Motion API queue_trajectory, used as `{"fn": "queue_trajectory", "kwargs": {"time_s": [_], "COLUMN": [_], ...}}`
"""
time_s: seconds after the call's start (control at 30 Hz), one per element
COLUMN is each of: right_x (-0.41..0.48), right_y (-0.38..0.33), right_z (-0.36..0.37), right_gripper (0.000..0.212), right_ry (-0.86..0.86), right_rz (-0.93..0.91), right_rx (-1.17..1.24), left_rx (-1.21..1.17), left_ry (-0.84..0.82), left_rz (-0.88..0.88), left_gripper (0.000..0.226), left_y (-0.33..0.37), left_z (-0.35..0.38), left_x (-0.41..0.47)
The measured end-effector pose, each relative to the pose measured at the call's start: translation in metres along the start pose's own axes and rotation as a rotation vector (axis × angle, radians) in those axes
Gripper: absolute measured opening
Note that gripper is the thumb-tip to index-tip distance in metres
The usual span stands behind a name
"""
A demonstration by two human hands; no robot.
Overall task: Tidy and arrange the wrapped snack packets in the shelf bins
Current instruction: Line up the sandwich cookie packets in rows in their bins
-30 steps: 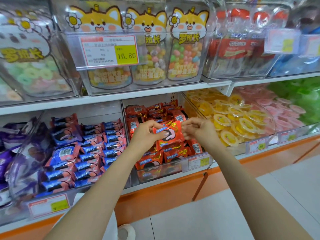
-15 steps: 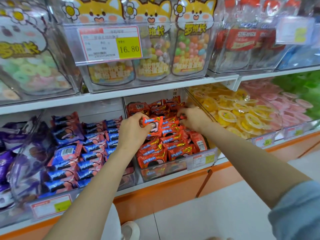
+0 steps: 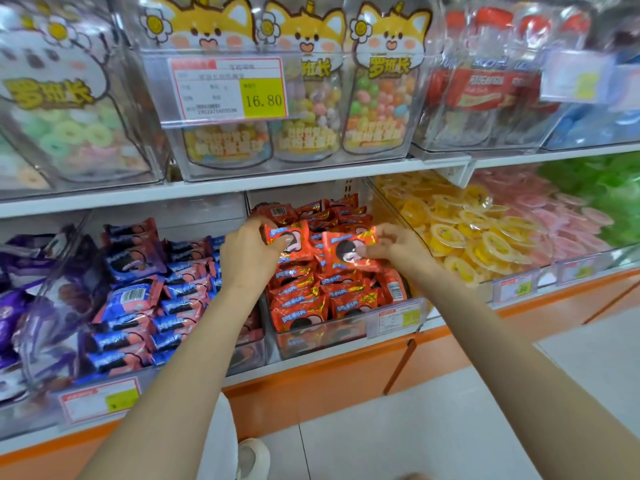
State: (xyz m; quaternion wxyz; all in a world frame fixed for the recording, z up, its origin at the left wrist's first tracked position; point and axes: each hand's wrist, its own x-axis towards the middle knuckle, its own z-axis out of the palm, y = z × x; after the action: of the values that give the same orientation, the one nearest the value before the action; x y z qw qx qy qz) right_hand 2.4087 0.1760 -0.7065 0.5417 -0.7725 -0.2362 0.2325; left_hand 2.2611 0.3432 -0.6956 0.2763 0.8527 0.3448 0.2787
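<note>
Left packet [image 3: 289, 239] and right packet [image 3: 348, 251], both red, hang side by side above the middle bin [image 3: 311, 344], clamped in the fingers of the left hand [image 3: 249, 258] and right hand [image 3: 398, 251], each lying inward of its hand.

Bare left forearm [image 3: 180, 358], bare right forearm [image 3: 485, 341], white garment [image 3: 221, 427] (trouser leg, prob.), white rounded-toe shoe [image 3: 252, 457]

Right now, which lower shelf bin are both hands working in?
The bin of red packets, between the blue bin and the yellow bin: left hand holds the left packet, right hand the right packet.
</note>
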Motion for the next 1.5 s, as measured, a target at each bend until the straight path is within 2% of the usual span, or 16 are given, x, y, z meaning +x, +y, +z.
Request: {"fn": "queue_trajectory", "kwargs": {"time_s": [0.07,0.13,0.27,0.37,0.57,0.67,0.77,0.9,0.97,1.07,1.17,1.23,1.3,1.4,1.47,1.5], "right_x": [-0.004,-0.005,-0.004,-0.003,-0.012,-0.011,-0.004,0.0,0.001,0.001,-0.003,-0.008,-0.015,-0.022,-0.015,-0.009], "right_y": [0.003,0.005,-0.001,-0.014,-0.025,-0.025,-0.014,-0.011,-0.014,-0.028,-0.044,-0.05,-0.052,-0.048,-0.042,-0.038], "right_z": [0.007,0.015,0.005,-0.029,-0.045,-0.027,-0.013,-0.013,-0.018,-0.034,-0.042,-0.038,-0.03,-0.019,-0.018,-0.02], "right_gripper": [0.027,0.028,0.048,0.033,0.026,0.034,0.037,0.013,0.013,0.004,0.015,0.021,0.017,0.011,0.014,0.018], "right_ry": [-0.101,-0.12,0.088,0.194,-0.066,-0.184,-0.228,-0.201,-0.154,0.057,0.238,0.174,0.018,-0.137,-0.162,-0.131], "right_rz": [0.012,-0.005,-0.151,-0.221,-0.243,-0.194,-0.121,-0.075,-0.066,-0.166,-0.248,-0.188,-0.107,-0.07,-0.073,-0.113], "right_rx": [-0.007,-0.168,-0.561,-0.775,-1.191,-1.32,-1.403,-1.293,-1.206,-1.052,-0.676,-0.331,-0.098,-0.008,-0.014,-0.101], "left_rx": [-0.015,-0.013,0.093,0.141,0.36,0.338,0.237,0.138,0.088,-0.017,-0.223,-0.373,-0.443,-0.403,-0.355,-0.342], "left_ry": [0.014,0.006,-0.017,-0.018,-0.084,-0.045,-0.028,-0.119,-0.147,-0.175,-0.252,-0.343,-0.409,-0.379,-0.32,-0.292], "left_rz": [-0.007,0.006,0.048,0.065,0.159,0.2,0.285,0.398,0.419,0.438,0.402,0.34,0.272,0.269,0.279,0.265], "left_gripper": [0.031,0.029,0.027,0.025,0.029,0.031,0.021,0.017,0.016,0.016,0.018,0.029,0.041,0.038,0.028,0.026], "left_y": [0.0,0.0,0.001,-0.002,-0.005,-0.003,0.003,0.007,0.008,0.012,0.02,0.027,0.033,0.035,0.032,0.029], "left_z": [0.0,0.002,0.004,0.006,0.014,0.015,0.016,0.021,0.024,0.026,0.027,0.026,0.026,0.026,0.024,0.023], "left_x": [-0.001,-0.002,-0.005,-0.004,-0.003,-0.006,-0.01,-0.014,-0.013,-0.013,-0.016,-0.02,-0.023,-0.025,-0.022,-0.02]}}
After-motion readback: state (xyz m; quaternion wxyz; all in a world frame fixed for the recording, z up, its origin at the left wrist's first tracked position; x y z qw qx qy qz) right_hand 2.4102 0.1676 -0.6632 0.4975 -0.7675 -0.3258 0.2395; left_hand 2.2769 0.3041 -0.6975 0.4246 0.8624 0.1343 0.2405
